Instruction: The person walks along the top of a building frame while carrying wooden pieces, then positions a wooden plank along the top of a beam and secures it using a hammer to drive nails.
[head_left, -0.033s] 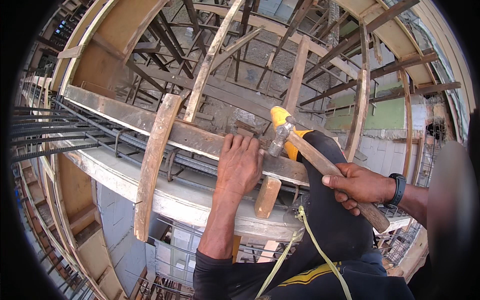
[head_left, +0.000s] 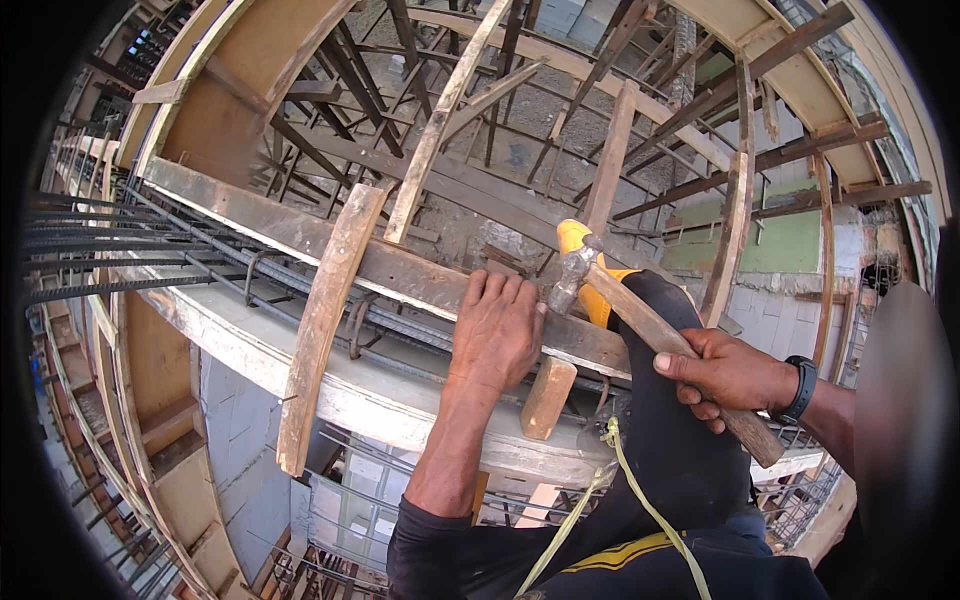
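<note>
My right hand is wrapped round the wooden handle of a hammer. The hammer's metal head hangs just right of my left hand, above a long dark formwork board and in front of a yellow boot. My left hand lies over that board, its fingers bent over the far edge and its thumb side toward the hammer head. Whatever is under the palm is hidden. A short wood block sits right of my left wrist, against the board. Left of the hand, an upright wooden cleat crosses the board.
Steel rebar runs along between the board and a pale beam side. Beyond the board, timber props and braces stand over a lower floor. A yellow-green cord hangs by my black-clad leg. Plywood formwork rises at far left.
The view has shifted slightly, so the scene sits a little further right and lower. My left hand stays on the board, and my right hand keeps the hammer in nearly the same pose.
</note>
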